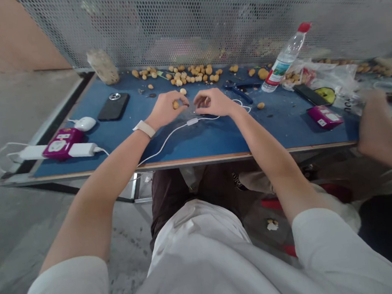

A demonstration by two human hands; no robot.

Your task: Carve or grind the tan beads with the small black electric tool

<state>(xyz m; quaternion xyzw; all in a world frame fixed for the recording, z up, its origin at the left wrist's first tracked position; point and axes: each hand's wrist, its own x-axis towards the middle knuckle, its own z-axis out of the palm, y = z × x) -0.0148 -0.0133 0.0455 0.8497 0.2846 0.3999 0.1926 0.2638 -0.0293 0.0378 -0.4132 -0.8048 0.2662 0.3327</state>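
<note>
My left hand (167, 107) hovers over the blue table (198, 139), its fingers pinched on a small tan nut (175, 104). My right hand (211, 102) is just to its right with curled fingers; a bit of tan shows inside them, too hidden to name. A white cable (176, 129) runs under both hands. A scatter of several tan nuts (191, 74) lies beyond the hands along the table's far side. Blue-handled pliers (237, 89) rest just right of my right hand.
At left lie a black phone (114, 106), a white mouse-like device (85, 124) and a magenta box on a white power strip (61, 144). A water bottle (285, 58), plastic bags, another magenta box (324, 117) and another person's arm (386, 135) occupy the right. A metal mesh screen (202, 19) backs the table.
</note>
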